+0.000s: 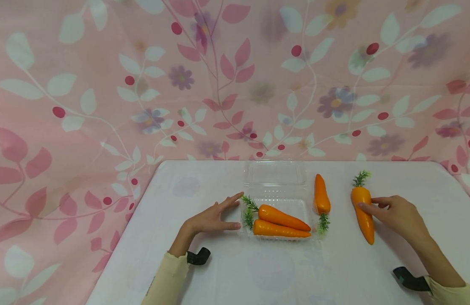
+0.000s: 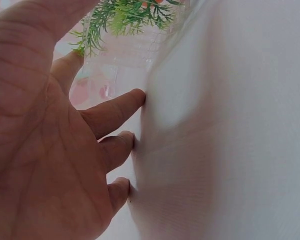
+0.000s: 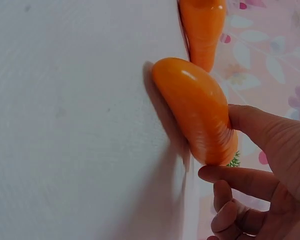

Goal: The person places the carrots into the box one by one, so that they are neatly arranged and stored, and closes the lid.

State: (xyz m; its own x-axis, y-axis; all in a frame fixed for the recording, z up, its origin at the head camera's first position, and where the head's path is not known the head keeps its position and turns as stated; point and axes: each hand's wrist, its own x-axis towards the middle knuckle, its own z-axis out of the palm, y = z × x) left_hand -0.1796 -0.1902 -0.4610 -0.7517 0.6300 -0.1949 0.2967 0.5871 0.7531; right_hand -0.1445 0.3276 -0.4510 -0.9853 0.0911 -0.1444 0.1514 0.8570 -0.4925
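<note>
A clear plastic clamshell box lies with its lid folded back, two toy carrots side by side in it, green tops to the left. My left hand is at the box's left side, fingers spread and fairly straight; in the left wrist view, several fingertips rest on the table beside the box. At the right, my right hand pinches another toy carrot between thumb and index finger. That carrot's leafy top points away from me, and its tip appears close to the tabletop.
One more toy carrot lies just right of the box, its green top toward me. The lid extends toward the table's back edge. A white cloth covers the table, and a pink floral curtain hangs behind it.
</note>
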